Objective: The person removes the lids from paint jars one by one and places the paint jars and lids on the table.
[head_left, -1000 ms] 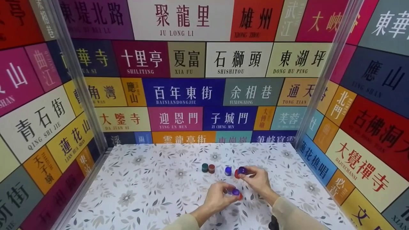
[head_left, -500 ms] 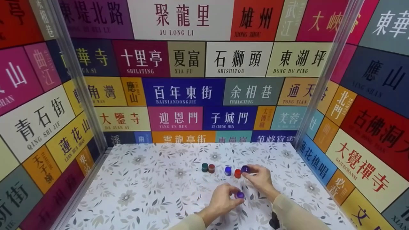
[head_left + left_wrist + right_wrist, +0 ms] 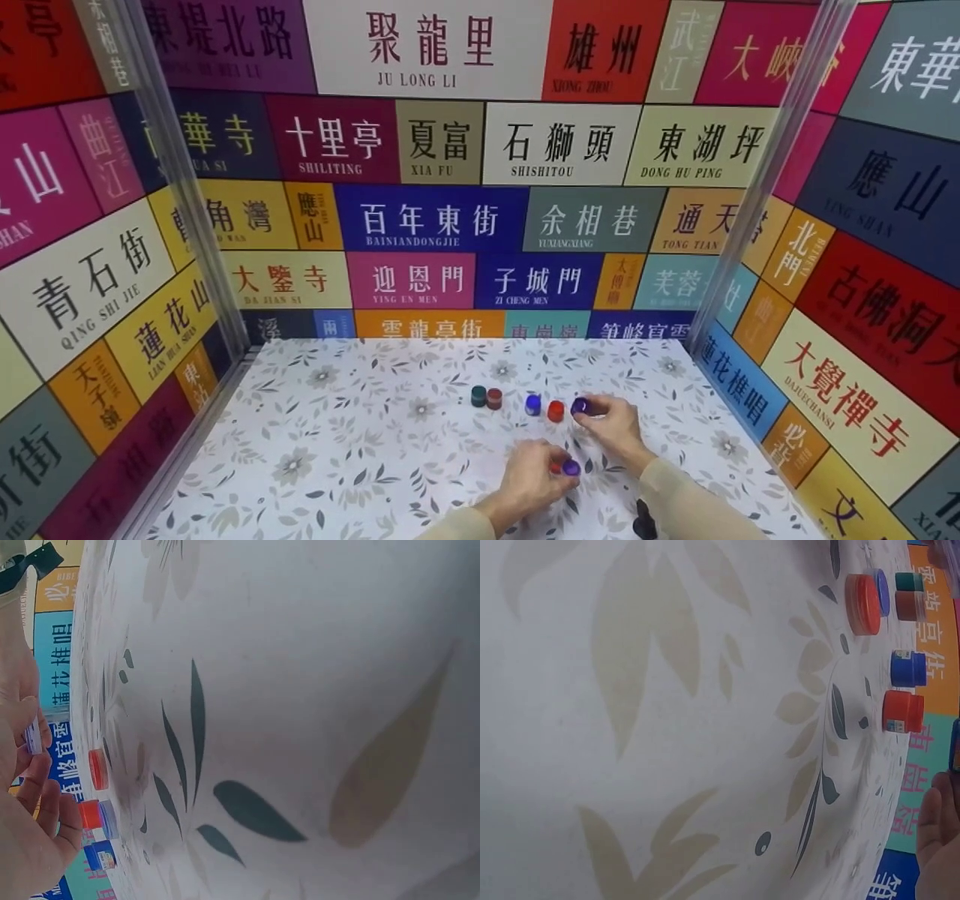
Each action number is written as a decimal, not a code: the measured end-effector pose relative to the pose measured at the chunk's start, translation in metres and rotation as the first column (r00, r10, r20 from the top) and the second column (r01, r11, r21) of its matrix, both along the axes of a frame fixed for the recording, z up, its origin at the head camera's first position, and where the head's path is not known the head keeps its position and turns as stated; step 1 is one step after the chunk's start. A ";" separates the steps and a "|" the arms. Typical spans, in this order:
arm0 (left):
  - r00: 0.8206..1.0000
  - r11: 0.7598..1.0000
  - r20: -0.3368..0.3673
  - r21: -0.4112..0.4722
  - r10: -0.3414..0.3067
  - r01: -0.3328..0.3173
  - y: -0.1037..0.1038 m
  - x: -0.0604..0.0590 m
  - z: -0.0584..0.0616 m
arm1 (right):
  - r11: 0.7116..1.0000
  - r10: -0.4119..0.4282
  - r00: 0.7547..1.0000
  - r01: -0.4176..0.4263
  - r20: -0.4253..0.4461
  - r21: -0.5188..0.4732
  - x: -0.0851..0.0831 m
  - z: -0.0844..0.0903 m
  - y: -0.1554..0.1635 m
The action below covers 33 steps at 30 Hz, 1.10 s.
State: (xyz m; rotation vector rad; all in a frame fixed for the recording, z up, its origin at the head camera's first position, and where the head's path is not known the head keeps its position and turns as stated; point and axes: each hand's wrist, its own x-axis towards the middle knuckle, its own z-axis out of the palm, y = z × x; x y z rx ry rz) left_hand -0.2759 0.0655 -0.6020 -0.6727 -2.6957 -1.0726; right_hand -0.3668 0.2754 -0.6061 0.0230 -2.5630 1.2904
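Small coloured jars stand in a row on the flowered tabletop point(image 3: 360, 450): a green jar point(image 3: 478, 396), a dark red jar point(image 3: 494, 398), a blue jar point(image 3: 532, 405) and a red jar point(image 3: 555, 411). My right hand point(image 3: 611, 427) pinches a purple jar point(image 3: 579, 406) just right of the red one, low at the table. My left hand point(image 3: 532, 480), nearer to me, curls its fingers round a small purple and red piece point(image 3: 568, 468). The right wrist view shows the blue jar point(image 3: 907, 668) and red jar point(image 3: 902, 711) upright, with a red and blue piece point(image 3: 864, 604) beyond them.
Walls of coloured sign panels close the table on the left point(image 3: 97, 300), back point(image 3: 450, 217) and right point(image 3: 847, 315). Metal corner posts point(image 3: 191, 217) stand at the back corners. A dark strap point(image 3: 643, 517) sits at my right wrist.
My right hand has carried the purple jar from over the red jar to its right side and lower. My left hand has drawn slightly nearer with its piece.
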 end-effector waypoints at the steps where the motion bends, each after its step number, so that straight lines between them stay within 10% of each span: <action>1: 1.000 1.000 0.004 -0.007 0.000 0.000 0.001 0.000 0.000 | 1.000 -0.001 1.000 0.001 0.004 0.004 -0.001 -0.001 0.000; 10: 0.999 0.994 0.025 -0.110 0.029 -0.026 0.012 -0.003 -0.002 | 1.000 -0.003 0.997 0.003 0.075 0.006 -0.010 -0.006 0.000; 17: 0.995 0.979 -0.087 -0.189 0.056 -0.072 0.021 -0.006 -0.003 | 0.999 -0.028 0.998 0.026 0.055 0.033 -0.017 -0.016 0.010; 33: 0.964 0.866 -0.261 -0.471 0.046 -0.169 0.037 -0.016 -0.014 | 0.996 -0.051 0.988 0.040 0.143 0.077 -0.029 -0.020 0.008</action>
